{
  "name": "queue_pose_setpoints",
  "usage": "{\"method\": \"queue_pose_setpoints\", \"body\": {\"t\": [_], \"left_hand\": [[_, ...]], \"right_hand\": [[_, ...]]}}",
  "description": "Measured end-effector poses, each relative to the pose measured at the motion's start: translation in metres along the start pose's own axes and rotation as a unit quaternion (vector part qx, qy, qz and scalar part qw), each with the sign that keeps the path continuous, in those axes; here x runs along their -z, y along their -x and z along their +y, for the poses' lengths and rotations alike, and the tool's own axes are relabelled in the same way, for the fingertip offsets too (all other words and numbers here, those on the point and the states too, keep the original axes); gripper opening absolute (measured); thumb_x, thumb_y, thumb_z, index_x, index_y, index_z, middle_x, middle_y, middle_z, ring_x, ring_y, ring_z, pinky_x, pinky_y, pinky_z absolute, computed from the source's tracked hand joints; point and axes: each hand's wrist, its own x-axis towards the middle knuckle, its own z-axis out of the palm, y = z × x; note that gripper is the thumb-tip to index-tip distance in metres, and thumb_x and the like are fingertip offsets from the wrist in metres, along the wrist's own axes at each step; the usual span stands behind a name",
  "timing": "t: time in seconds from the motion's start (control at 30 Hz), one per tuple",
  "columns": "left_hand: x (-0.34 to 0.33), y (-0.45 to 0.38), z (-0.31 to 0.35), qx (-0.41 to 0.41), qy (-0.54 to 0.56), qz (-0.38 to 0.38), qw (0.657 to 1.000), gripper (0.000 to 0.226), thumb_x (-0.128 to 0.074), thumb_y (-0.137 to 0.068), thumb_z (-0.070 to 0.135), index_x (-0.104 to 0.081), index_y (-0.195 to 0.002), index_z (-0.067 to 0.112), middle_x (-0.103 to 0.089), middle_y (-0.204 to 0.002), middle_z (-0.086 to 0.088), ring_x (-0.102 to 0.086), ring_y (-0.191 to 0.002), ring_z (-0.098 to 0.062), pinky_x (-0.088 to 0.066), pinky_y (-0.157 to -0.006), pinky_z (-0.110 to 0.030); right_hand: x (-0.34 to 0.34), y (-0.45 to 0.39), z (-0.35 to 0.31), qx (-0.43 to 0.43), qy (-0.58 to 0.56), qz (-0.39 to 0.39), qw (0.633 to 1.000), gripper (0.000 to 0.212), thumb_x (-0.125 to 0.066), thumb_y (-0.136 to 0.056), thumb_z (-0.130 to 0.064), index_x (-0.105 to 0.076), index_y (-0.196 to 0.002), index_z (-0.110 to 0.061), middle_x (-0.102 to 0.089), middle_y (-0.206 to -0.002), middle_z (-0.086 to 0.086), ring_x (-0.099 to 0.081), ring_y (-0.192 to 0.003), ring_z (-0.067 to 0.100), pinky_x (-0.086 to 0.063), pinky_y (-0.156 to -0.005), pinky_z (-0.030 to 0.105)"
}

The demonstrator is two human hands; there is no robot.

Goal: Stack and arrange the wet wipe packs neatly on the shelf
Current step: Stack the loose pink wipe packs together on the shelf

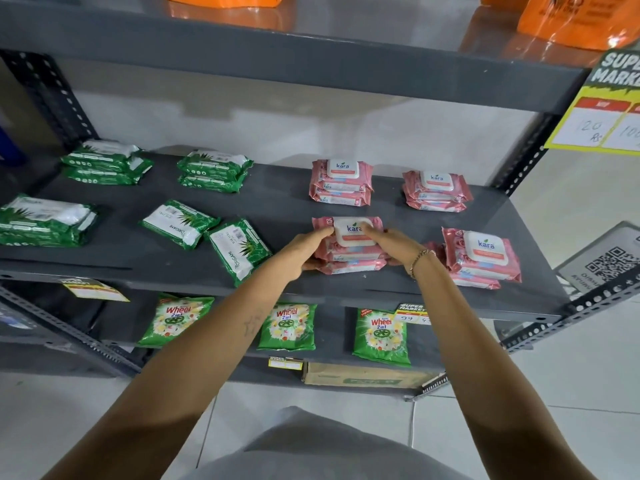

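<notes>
A stack of pink Kara wet wipe packs (349,244) sits near the front middle of the grey shelf (270,206). My left hand (304,249) grips its left side and my right hand (394,245) grips its right side, fingers on the top pack's white lid. Three more pink stacks stand around it: back middle (341,181), back right (436,190), and front right (481,256), the last one skewed. Green Origami packs lie to the left: two loose, tilted ones (180,223) (239,249), and neat stacks at the back (107,162) (214,171) and far left (45,221).
Green Wheel detergent bags (287,327) hang on the shelf below, above a cardboard box (367,379). Orange bags (575,22) lie on the shelf above. A yellow price sign (602,116) and a QR code sign (609,265) sit at the right upright.
</notes>
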Motion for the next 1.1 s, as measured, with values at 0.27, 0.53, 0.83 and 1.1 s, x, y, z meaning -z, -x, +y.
{"method": "queue_pose_setpoints", "body": {"t": [0.27, 0.53, 0.83, 1.1], "left_hand": [[0.013, -0.011, 0.005, -0.005, -0.058, -0.009, 0.998, 0.039, -0.054, -0.089, 0.050, -0.063, -0.088, 0.012, -0.068, -0.082, -0.007, -0.065, -0.074, -0.018, -0.055, -0.069, -0.030], [0.019, -0.013, 0.008, 0.005, -0.013, -0.054, 0.998, 0.038, -0.057, -0.092, 0.035, -0.059, -0.118, 0.007, -0.069, -0.105, -0.012, -0.066, -0.089, -0.023, -0.055, -0.077, -0.036], [0.016, -0.023, 0.009, -0.013, -0.027, -0.047, 0.998, 0.030, -0.057, -0.091, 0.038, -0.064, -0.103, 0.012, -0.071, -0.097, -0.008, -0.066, -0.095, -0.022, -0.052, -0.093, -0.038], [0.015, -0.022, 0.008, -0.014, -0.018, -0.046, 0.999, 0.026, -0.055, -0.093, 0.034, -0.064, -0.101, 0.011, -0.071, -0.093, -0.007, -0.066, -0.084, -0.019, -0.053, -0.084, -0.035]], "right_hand": [[-0.011, -0.001, 0.011, -0.050, -0.179, 0.024, 0.982, 0.058, -0.059, -0.076, -0.066, -0.066, -0.093, -0.010, -0.067, -0.088, 0.010, -0.059, -0.080, 0.021, -0.052, -0.091, 0.039], [-0.012, 0.004, 0.010, -0.030, -0.199, 0.036, 0.979, 0.058, -0.060, -0.080, -0.058, -0.064, -0.103, -0.005, -0.072, -0.093, 0.009, -0.068, -0.085, 0.021, -0.056, -0.084, 0.037], [-0.011, 0.003, 0.006, -0.019, -0.205, 0.048, 0.977, 0.055, -0.059, -0.082, -0.057, -0.061, -0.097, -0.004, -0.070, -0.091, 0.009, -0.068, -0.081, 0.019, -0.057, -0.079, 0.035], [-0.010, 0.002, 0.009, -0.025, -0.207, 0.044, 0.977, 0.055, -0.061, -0.079, -0.057, -0.061, -0.092, -0.003, -0.068, -0.088, 0.009, -0.066, -0.080, 0.019, -0.057, -0.084, 0.037]]}}
